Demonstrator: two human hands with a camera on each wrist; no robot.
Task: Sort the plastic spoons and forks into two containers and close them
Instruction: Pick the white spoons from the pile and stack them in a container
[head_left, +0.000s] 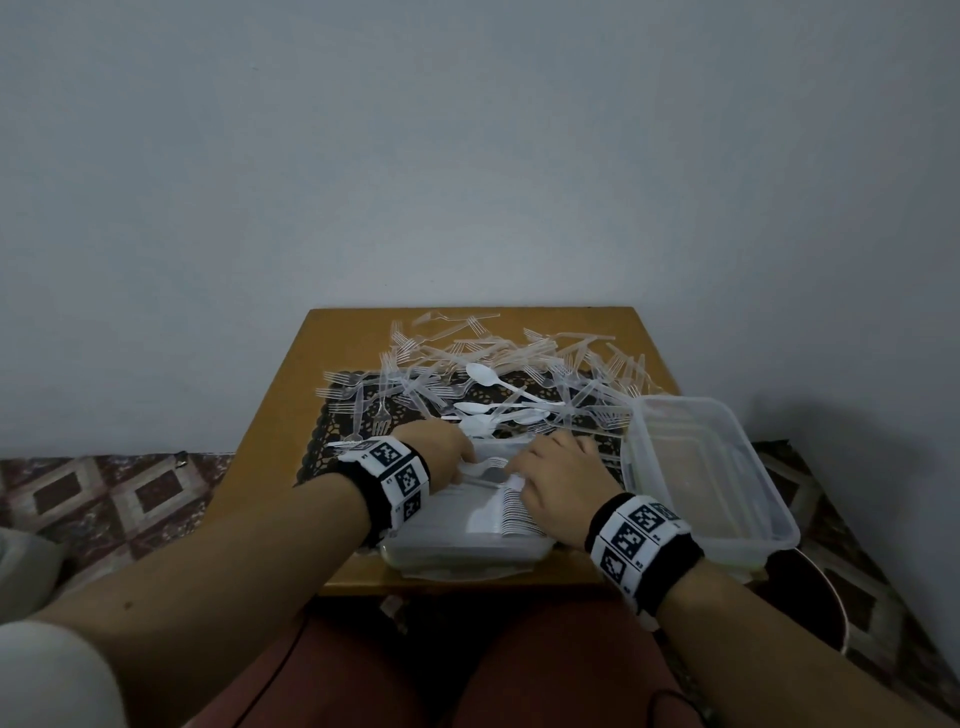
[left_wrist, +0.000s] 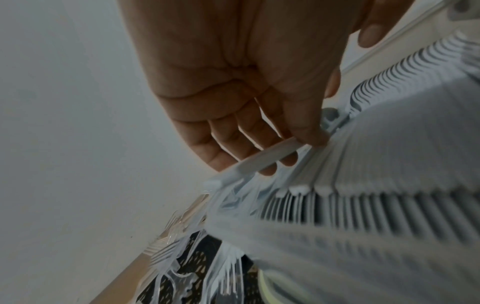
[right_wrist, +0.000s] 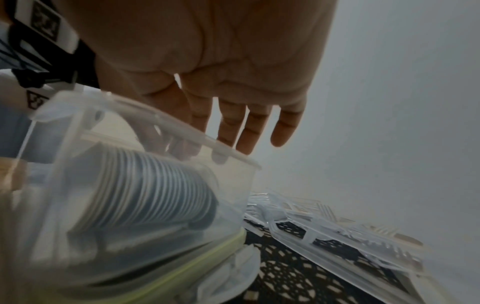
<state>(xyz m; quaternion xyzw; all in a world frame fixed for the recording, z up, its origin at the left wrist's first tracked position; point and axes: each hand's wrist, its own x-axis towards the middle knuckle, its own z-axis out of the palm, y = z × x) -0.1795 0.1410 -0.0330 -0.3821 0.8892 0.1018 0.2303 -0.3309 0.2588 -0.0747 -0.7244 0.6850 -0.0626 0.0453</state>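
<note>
In the head view both hands (head_left: 563, 470) hide the spoons (head_left: 511, 512) partly, and the left fingertips are unseen

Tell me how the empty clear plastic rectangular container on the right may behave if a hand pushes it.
The empty clear plastic rectangular container holds nothing, so it is probably light and would slide easily. Its near end seems to pass the wooden table edge, so a push toward the person might tip it off. Thin walls may flex.
</note>
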